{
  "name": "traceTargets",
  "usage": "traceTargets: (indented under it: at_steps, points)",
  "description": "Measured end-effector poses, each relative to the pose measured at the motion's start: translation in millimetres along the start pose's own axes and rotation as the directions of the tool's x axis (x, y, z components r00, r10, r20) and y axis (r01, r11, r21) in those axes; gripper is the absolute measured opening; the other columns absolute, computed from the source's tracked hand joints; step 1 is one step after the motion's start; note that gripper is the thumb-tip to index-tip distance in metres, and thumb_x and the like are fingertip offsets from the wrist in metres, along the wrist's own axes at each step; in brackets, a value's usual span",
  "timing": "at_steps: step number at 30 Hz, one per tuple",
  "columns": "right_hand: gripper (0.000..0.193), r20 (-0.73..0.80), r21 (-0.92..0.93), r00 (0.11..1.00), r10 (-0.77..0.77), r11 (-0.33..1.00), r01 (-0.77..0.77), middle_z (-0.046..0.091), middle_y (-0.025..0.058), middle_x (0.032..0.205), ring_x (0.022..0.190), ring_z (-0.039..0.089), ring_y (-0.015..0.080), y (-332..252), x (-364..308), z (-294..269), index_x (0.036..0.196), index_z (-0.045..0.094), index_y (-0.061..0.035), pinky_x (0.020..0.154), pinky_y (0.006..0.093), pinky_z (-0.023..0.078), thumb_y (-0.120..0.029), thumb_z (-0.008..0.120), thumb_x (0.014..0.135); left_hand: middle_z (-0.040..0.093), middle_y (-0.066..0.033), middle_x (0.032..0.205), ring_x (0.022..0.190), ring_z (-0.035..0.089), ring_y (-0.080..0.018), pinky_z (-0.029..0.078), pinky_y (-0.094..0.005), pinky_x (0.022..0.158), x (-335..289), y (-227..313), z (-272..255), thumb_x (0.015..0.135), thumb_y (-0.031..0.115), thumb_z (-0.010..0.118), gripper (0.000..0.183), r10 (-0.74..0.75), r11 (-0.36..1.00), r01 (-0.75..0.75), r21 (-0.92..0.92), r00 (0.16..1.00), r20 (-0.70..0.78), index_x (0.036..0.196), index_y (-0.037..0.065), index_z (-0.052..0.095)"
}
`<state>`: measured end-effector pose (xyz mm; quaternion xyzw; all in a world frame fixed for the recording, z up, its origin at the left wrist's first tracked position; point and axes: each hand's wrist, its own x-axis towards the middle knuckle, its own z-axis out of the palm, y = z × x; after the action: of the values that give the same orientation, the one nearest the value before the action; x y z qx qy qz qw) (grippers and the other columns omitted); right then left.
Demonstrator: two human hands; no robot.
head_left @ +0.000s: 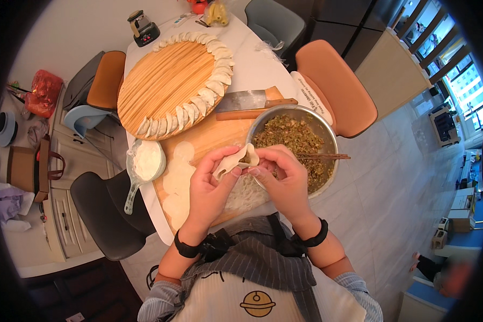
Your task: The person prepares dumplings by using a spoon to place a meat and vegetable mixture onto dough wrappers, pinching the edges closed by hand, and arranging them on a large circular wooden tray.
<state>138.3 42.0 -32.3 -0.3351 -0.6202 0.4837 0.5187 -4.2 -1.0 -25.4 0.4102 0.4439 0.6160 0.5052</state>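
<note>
Between my two hands is a half-folded dumpling (232, 162), its pale wrapper pinched up with some filling showing at the right end. My left hand (212, 182) grips its left side with thumb and fingers. On the other side, my right hand (282, 174) pinches the wrapper's right edge. Just behind my right hand stands a steel bowl (331, 119) of greenish-brown minced filling (290, 134), with chopsticks (327, 156) lying across it. Flat round wrappers (176, 185) rest on the floured wooden board (220, 140) to the left of my hands.
A round wooden tray (166, 80) carries dumplings along its right and near rim. A cleaver (247, 100) lies behind the board. At left is a flour bowl with a handle (147, 161). Chairs (333, 80) surround the table; a kettle (142, 28) stands at the back.
</note>
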Motion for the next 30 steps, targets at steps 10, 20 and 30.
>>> traceTargets:
  at_steps: [10, 20, 30]
  points:
    - [0.015, 0.063, -0.463, 0.873, -0.484, 0.76, 0.456, 0.056, 0.0069, 0.074, 0.066, 0.052, 0.0226, -7, 6, 7, 0.086, 0.063, -0.0042, 0.059, 0.0316, 0.041, -0.003, 0.069, 0.072, 0.052, -0.0106, 0.12, 0.114, 0.047, -0.0158, 0.041, -0.0269, 0.093, -3, -2, -5, 0.083, -0.005, 0.058, 0.035, 0.0, 0.997, 0.001, 0.073, 1.0, -0.018, 0.116, -0.002, 0.049]
    - [0.013, -0.004, -0.414, 0.908, -0.419, 0.827, 0.38, 0.056, 0.0081, 0.073, 0.064, 0.051, 0.023, 1, 9, 11, 0.088, 0.062, -0.0019, 0.06, 0.0307, 0.042, -0.003, 0.064, 0.076, 0.047, -0.0185, 0.126, 0.122, 0.043, -0.0217, 0.042, -0.0297, 0.096, -3, -5, -2, 0.083, -0.008, 0.054, 0.027, 0.084, 0.992, -0.086, -0.097, 0.996, -0.024, 0.108, -0.001, 0.047]
    - [0.03, 0.121, -0.249, 0.972, -0.199, 0.942, 0.224, 0.06, 0.0054, 0.085, 0.083, 0.055, 0.0236, -9, 23, 10, 0.101, 0.065, -0.0083, 0.077, 0.0335, 0.042, -0.016, 0.072, 0.072, 0.048, -0.019, 0.126, 0.118, 0.045, -0.0205, 0.039, -0.0301, 0.097, -5, -4, -12, 0.084, -0.006, 0.055, 0.024, 0.078, 0.997, -0.079, -0.004, 0.996, -0.044, 0.106, 0.0, 0.048]
